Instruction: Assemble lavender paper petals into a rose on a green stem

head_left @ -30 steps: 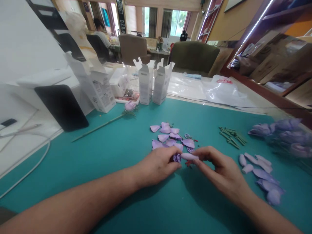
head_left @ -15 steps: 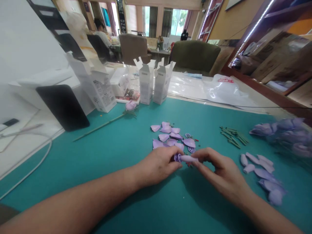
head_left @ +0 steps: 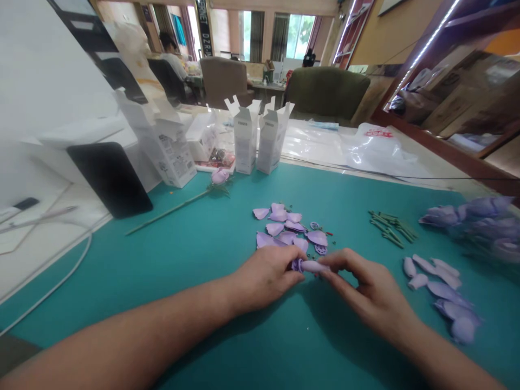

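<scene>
Bud (head_left: 312, 266), lower centre of the frame, sits slightly further left into ring (head_left: 299, 265) than a second ago, apparently better seated, with left hand (head_left: 266, 273) fingers gripping ring and right hand (head_left: 377, 290) fingertips pinching bud's right end.

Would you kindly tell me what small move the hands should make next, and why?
I would probably press the pale lilac piece gently toward the purple openwork piece. The left hand grips the purple one, the right hand pinches the lilac one's far end, and they line up end to end; whether they are fully joined is too small to tell.
</scene>
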Demonstrator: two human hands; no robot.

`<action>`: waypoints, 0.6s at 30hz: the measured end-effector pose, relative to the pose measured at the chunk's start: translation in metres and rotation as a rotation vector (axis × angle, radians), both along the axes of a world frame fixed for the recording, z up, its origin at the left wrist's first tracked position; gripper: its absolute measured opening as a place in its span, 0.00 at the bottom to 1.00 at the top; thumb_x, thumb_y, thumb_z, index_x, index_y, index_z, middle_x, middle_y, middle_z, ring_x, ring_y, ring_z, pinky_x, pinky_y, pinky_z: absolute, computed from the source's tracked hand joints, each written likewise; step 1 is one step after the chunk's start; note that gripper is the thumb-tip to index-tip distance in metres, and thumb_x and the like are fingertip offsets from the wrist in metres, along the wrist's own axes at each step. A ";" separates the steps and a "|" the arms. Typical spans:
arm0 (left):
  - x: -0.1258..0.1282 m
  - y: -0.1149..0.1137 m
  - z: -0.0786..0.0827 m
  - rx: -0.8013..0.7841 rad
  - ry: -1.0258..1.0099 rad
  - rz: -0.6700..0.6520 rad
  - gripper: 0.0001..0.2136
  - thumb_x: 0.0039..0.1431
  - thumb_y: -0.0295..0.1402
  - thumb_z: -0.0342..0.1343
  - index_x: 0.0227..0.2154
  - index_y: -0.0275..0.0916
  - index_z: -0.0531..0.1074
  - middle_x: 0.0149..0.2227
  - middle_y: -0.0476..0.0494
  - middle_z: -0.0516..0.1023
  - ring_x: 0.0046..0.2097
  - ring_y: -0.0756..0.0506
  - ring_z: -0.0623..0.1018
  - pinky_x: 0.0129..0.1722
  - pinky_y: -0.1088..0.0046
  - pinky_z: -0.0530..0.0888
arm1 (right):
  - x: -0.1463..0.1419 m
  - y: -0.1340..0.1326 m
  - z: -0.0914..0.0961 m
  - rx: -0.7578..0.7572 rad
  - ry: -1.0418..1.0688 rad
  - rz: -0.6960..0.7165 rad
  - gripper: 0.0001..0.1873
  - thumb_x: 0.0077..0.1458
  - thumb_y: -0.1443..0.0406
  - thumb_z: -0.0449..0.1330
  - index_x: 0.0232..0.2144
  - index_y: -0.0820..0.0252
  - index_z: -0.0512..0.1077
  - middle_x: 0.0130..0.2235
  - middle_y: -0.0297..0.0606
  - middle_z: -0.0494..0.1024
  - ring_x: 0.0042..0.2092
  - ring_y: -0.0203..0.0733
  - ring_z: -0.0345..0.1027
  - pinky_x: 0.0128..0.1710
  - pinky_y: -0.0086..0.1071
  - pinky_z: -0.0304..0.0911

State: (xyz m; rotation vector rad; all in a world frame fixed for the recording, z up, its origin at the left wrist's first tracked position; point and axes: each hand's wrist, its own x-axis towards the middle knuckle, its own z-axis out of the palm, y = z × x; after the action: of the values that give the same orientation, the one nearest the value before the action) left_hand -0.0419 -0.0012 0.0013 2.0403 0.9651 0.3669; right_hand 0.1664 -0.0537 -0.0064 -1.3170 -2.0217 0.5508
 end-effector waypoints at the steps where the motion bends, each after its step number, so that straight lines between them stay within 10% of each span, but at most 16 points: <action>1: 0.000 0.000 0.000 0.000 0.001 0.003 0.10 0.58 0.31 0.56 0.43 0.40 0.73 0.34 0.47 0.76 0.35 0.46 0.73 0.35 0.73 0.65 | 0.000 0.000 -0.001 0.004 -0.006 0.001 0.08 0.65 0.62 0.54 0.40 0.55 0.72 0.34 0.35 0.77 0.33 0.41 0.72 0.29 0.28 0.65; 18: 0.002 0.001 0.004 -0.016 -0.050 -0.015 0.11 0.60 0.36 0.51 0.43 0.43 0.74 0.39 0.47 0.80 0.39 0.44 0.76 0.39 0.72 0.67 | -0.008 0.003 0.004 0.096 0.060 0.043 0.08 0.66 0.63 0.51 0.39 0.58 0.70 0.32 0.36 0.76 0.32 0.38 0.70 0.34 0.28 0.66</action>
State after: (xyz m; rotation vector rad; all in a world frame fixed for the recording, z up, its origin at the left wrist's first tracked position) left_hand -0.0394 -0.0004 0.0056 2.0138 0.9190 0.3989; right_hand 0.1579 -0.0508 -0.0024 -1.1889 -2.0059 0.5006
